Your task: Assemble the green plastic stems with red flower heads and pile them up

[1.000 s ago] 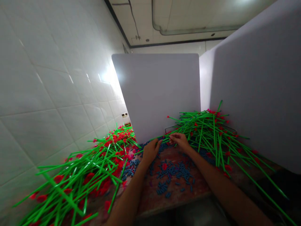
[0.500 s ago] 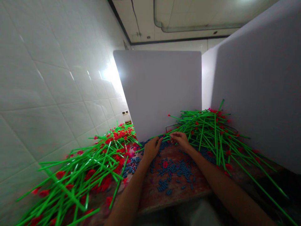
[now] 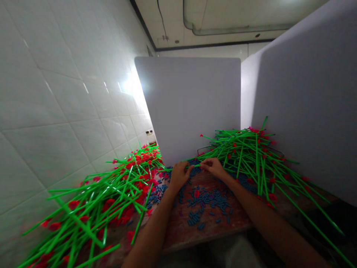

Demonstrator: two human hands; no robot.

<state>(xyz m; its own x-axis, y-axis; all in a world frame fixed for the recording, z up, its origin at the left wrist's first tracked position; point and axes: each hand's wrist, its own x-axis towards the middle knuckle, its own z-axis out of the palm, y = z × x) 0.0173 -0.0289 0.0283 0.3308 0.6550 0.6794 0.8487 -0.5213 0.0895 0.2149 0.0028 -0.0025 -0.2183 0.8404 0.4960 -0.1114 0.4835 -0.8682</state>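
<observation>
My left hand (image 3: 180,175) is closed around a thin green stick (image 3: 196,165), which lies roughly level over the back of the table. One end of it pokes out left of that hand, near the red pieces. At the stick's right end the fingers of my right hand (image 3: 214,167) are pinched together. Whether a small piece is also between those fingertips is hidden. Below and around both hands, many small dark blue pellet-shaped pieces (image 3: 212,199) are scattered, with a red piece (image 3: 196,193) among them.
Green sticks with red ends form a large pile (image 3: 111,197) on the left and another pile (image 3: 251,152) at right. Pale upright panels (image 3: 192,108) stand behind and on the right. A tiled wall (image 3: 50,111) runs along the left. A jar (image 3: 151,137) stands behind the left pile.
The right fingertips have closed in on the stick's end, and the stick now shows straight between both hands. The left hand stays almost in place. The view has shifted slightly.
</observation>
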